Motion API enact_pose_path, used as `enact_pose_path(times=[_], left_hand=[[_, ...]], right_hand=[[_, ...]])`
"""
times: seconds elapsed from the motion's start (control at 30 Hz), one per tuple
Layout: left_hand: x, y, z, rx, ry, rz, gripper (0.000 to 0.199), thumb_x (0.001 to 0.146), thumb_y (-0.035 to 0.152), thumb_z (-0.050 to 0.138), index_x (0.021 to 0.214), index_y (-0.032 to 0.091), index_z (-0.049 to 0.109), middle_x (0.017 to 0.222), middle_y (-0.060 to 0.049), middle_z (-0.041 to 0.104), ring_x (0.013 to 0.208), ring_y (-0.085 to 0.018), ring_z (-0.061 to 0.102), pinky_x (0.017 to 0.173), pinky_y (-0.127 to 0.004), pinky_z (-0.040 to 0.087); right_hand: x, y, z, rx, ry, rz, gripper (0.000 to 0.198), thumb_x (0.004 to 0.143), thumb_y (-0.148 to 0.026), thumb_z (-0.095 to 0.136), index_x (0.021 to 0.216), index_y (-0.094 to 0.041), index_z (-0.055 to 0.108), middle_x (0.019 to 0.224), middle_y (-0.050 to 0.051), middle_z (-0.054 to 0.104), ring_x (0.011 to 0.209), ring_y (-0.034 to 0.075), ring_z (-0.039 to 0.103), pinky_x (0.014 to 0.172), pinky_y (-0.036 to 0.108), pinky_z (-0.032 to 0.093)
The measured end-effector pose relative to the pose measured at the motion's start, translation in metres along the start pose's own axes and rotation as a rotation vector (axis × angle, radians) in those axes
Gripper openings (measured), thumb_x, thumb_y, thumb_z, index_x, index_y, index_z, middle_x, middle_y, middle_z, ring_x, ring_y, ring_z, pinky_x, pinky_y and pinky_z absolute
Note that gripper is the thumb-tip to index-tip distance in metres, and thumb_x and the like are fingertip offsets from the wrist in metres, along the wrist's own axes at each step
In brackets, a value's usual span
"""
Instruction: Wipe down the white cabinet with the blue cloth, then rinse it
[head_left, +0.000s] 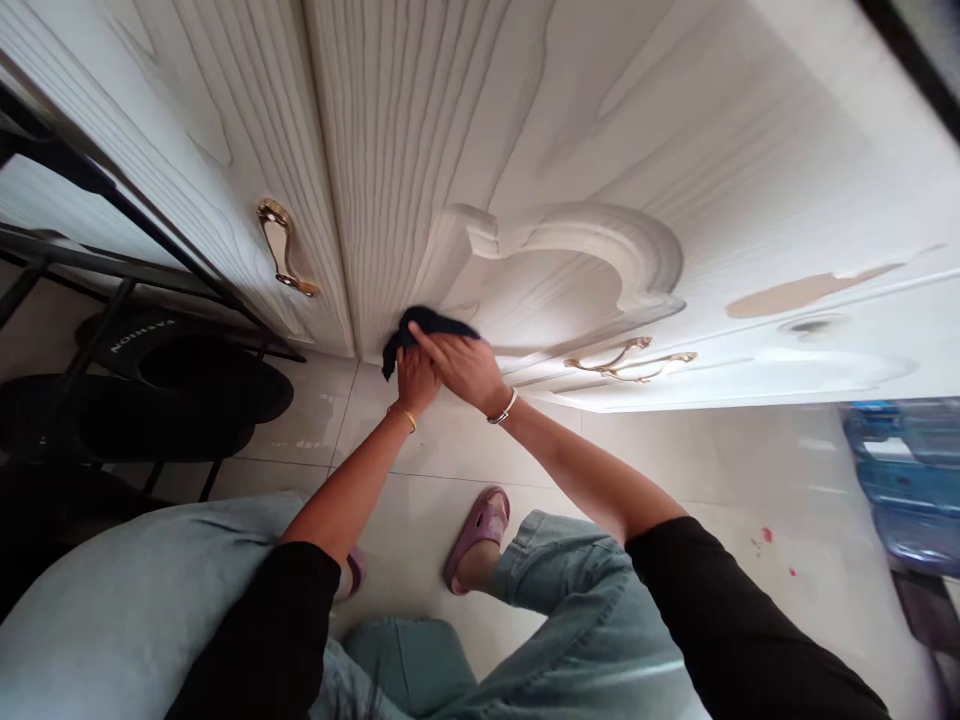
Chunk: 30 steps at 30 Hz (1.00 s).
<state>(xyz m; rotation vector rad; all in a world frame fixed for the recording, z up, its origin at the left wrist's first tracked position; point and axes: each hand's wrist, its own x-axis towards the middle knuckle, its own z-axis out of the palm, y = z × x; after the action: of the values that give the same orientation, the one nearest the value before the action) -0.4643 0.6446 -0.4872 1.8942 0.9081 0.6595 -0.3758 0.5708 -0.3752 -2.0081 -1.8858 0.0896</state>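
A dark cloth (pixel 439 322) is bunched against the lower part of a white wood-grain cabinet door (pixel 420 190). My left hand (pixel 418 380) has its fingers closed on the near side of the cloth. Over the same cloth lies my right hand (pixel 465 366), pressing it to the door, with its fingertips beside my left hand. Part of the cloth is hidden under both hands.
Gold handles sit on the neighbouring door (pixel 289 250) at left and on a drawer (pixel 630 362) at right. A black rack with dark slippers (pixel 187 365) stands left. Large blue water bottles (pixel 907 480) are at far right. Tiled floor (pixel 405 500) lies below.
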Motion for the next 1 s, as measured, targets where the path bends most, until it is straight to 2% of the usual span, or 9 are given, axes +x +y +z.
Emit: enact_pose_path(times=[0.1,0.17,0.23,0.3,0.47,0.67,0.83,0.9,1.0], left_hand=[[0.025,0.045,0.009,-0.111,0.105,0.075,0.052,0.095,0.060,0.058,0.118,0.013,0.064,0.121,-0.021,0.068,0.138,-0.038,0.048,0.126,-0.059,0.020],[0.039,0.076,0.011,-0.168,0.186,0.147,0.060,0.098,0.062,0.053,0.125,0.010,0.060,0.137,-0.023,0.061,0.147,-0.038,0.037,0.128,-0.061,0.013],[0.047,0.104,0.008,-0.180,0.261,0.256,0.060,0.100,0.060,0.050,0.130,0.009,0.058,0.152,-0.023,0.051,0.153,-0.038,0.030,0.129,-0.061,0.011],[0.050,0.126,0.002,-0.151,0.310,0.382,0.056,0.100,0.056,0.049,0.135,0.012,0.058,0.157,-0.021,0.048,0.153,-0.038,0.032,0.128,-0.062,0.013],[0.052,0.157,-0.017,-0.031,0.151,0.496,0.054,0.093,0.060,0.057,0.134,0.027,0.063,0.146,-0.012,0.062,0.144,-0.040,0.048,0.125,-0.065,0.019],[0.053,0.188,-0.024,-0.105,-0.113,0.582,0.048,0.090,0.066,0.063,0.118,0.028,0.071,0.125,-0.009,0.070,0.133,-0.035,0.059,0.118,-0.054,0.041],[0.050,0.212,-0.026,-0.038,-0.374,0.901,0.039,0.104,0.045,0.048,0.136,0.031,0.064,0.129,-0.004,0.069,0.128,-0.024,0.066,0.113,-0.040,0.052],[0.050,0.216,-0.025,0.098,-0.461,1.040,0.047,0.107,0.030,0.033,0.148,0.027,0.055,0.141,-0.005,0.064,0.135,-0.022,0.062,0.116,-0.040,0.051],[0.052,0.204,-0.021,0.346,-0.625,1.133,0.064,0.102,0.011,0.017,0.162,0.020,0.037,0.157,-0.007,0.053,0.151,-0.019,0.046,0.125,-0.041,0.042]], right_hand=[[0.011,-0.014,-0.062,-0.179,-0.020,0.037,0.050,0.110,-0.022,0.021,0.152,-0.026,0.048,0.120,0.005,0.073,0.115,0.016,0.066,0.105,0.036,0.054],[0.015,-0.018,-0.097,-0.256,0.051,0.036,0.051,0.112,-0.027,0.021,0.161,-0.029,0.035,0.122,0.004,0.071,0.119,0.017,0.063,0.107,0.037,0.052],[0.014,-0.016,-0.120,-0.273,0.160,0.071,0.051,0.112,-0.033,0.027,0.163,-0.030,0.032,0.127,0.005,0.069,0.127,0.019,0.059,0.112,0.039,0.049],[0.007,-0.008,-0.128,-0.247,0.264,0.144,0.052,0.110,-0.040,0.034,0.161,-0.028,0.037,0.130,0.006,0.067,0.132,0.022,0.056,0.117,0.042,0.045],[-0.014,0.022,-0.101,-0.229,0.448,0.359,0.066,0.102,-0.060,0.039,0.155,-0.022,0.048,0.121,0.012,0.068,0.128,0.032,0.059,0.119,0.057,0.041],[-0.032,0.047,-0.051,-0.218,0.646,0.565,0.082,0.098,-0.068,0.035,0.150,-0.006,0.049,0.130,0.023,0.061,0.143,0.039,0.046,0.124,0.067,0.028],[-0.043,0.052,-0.021,-0.398,0.784,0.659,0.086,0.103,-0.060,0.016,0.150,0.009,0.035,0.149,0.034,0.045,0.148,0.038,0.037,0.125,0.065,0.026],[-0.045,0.052,-0.009,-0.398,0.794,0.723,0.083,0.103,-0.056,0.014,0.149,0.010,0.034,0.149,0.036,0.043,0.149,0.040,0.034,0.121,0.068,0.030],[-0.047,0.052,0.015,-0.349,0.776,0.781,0.076,0.104,-0.051,0.013,0.145,0.006,0.041,0.135,0.032,0.053,0.143,0.041,0.043,0.116,0.071,0.036]])
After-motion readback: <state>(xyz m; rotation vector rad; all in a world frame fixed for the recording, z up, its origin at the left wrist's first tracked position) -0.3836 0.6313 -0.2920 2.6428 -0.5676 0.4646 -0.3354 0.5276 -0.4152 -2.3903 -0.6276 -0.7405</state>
